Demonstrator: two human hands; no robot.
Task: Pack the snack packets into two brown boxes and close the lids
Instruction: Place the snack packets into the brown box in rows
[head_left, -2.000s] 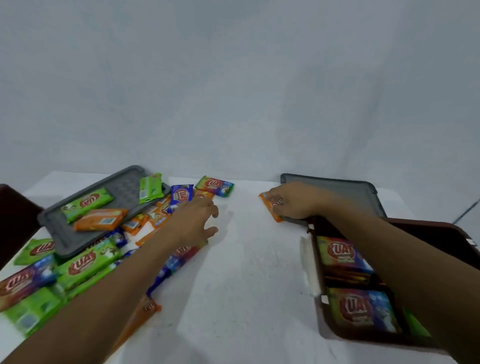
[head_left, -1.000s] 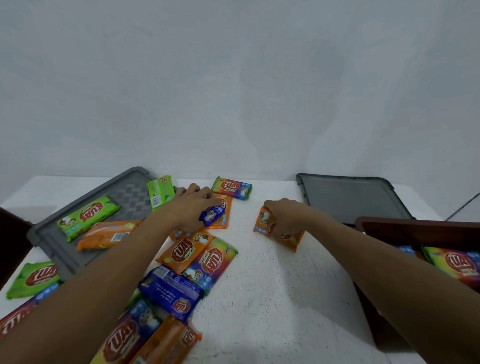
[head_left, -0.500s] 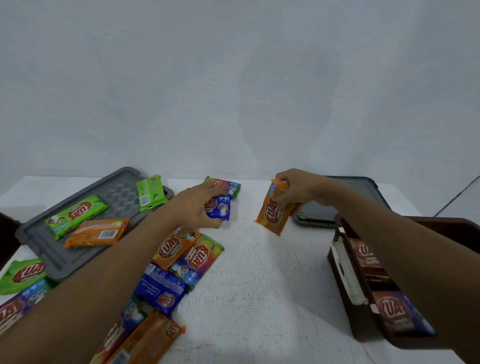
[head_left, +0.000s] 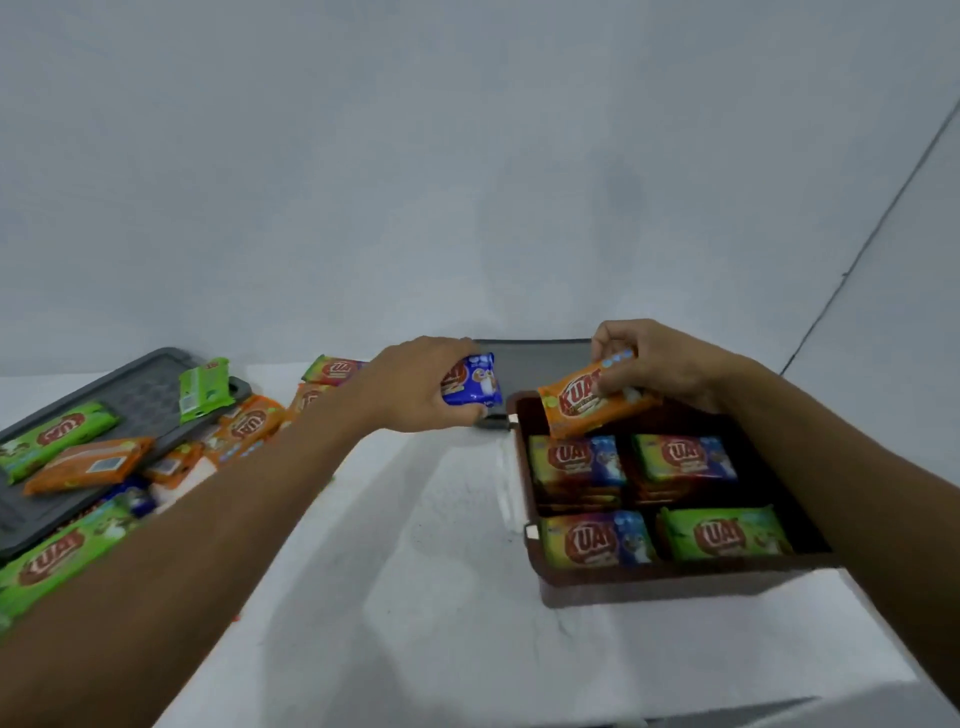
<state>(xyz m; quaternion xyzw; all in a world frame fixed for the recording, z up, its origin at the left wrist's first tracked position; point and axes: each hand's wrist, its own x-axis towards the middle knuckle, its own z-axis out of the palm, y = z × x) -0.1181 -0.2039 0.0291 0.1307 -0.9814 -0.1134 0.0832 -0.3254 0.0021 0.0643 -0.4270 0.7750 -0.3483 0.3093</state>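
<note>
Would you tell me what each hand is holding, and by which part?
The left hand grips a blue packet by its left end; the right hand pinches an orange packet by its right end.

The box (head_left: 675, 571) sits under the right hand's (head_left: 660, 364) packet (head_left: 587, 402), one lid (head_left: 535, 364) behind both grips, loose packets (head_left: 249, 423) and another lid (head_left: 140, 395) left of the left hand's (head_left: 415, 384) packet (head_left: 475, 387).

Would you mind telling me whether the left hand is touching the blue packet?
Touching. The head view shows the left hand gripping the blue packet, with its fingers and thumb wrapped round the packet's left end.
</note>
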